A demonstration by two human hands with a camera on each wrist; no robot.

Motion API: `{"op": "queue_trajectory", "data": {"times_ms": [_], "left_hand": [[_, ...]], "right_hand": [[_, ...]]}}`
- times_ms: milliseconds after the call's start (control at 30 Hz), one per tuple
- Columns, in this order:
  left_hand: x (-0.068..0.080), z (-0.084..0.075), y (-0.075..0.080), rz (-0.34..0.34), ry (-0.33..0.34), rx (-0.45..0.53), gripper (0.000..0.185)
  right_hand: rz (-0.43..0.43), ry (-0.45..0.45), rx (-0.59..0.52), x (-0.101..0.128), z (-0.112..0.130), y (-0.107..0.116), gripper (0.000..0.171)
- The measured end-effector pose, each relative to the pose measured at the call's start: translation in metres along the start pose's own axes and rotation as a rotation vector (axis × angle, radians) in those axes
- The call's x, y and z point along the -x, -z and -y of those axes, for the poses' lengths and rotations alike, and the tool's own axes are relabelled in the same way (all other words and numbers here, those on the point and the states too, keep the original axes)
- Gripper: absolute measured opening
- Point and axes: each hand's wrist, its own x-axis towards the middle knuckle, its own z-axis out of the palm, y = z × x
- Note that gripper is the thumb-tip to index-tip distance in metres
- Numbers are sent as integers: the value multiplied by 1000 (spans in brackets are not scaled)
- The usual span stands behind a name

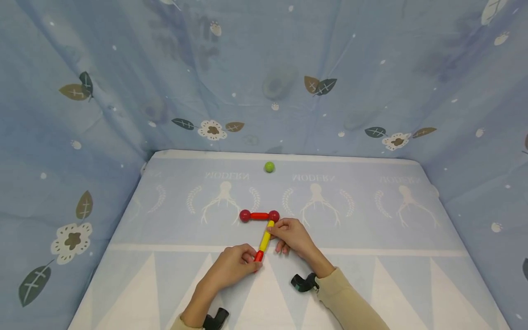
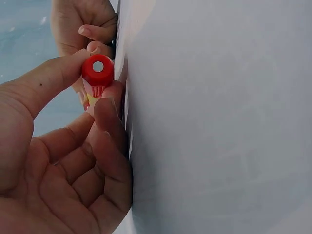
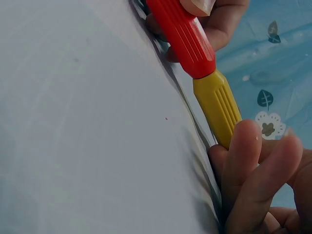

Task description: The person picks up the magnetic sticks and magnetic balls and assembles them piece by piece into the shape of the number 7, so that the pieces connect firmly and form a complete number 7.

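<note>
Both hands pinch one yellow-and-red rod (image 1: 264, 241): left hand (image 1: 233, 267) its red end, right hand (image 1: 293, 235) its yellow end.

light: soft, even, bright | shadows: faint | head: edges warped | wrists: dim, blurred

A bench (image 1: 371, 275) draped in pale blue cloth printed with white antler motifs and triangles fills the lower half of the frame. On it lie a green ball (image 1: 269, 167) near the top centre edge, a red dumbbell-shaped rod (image 1: 259, 216) at centre, and a yellow-and-red stick (image 1: 264, 241) just below it.
</note>
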Motion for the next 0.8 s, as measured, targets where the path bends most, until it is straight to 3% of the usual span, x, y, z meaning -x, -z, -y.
{"op": "queue_trajectory", "data": {"times_ms": [800], "left_hand": [[-1,-3,1,10,19,-37,27]], "right_hand": [[2,16,-5,-1,-3,1,35]]}}
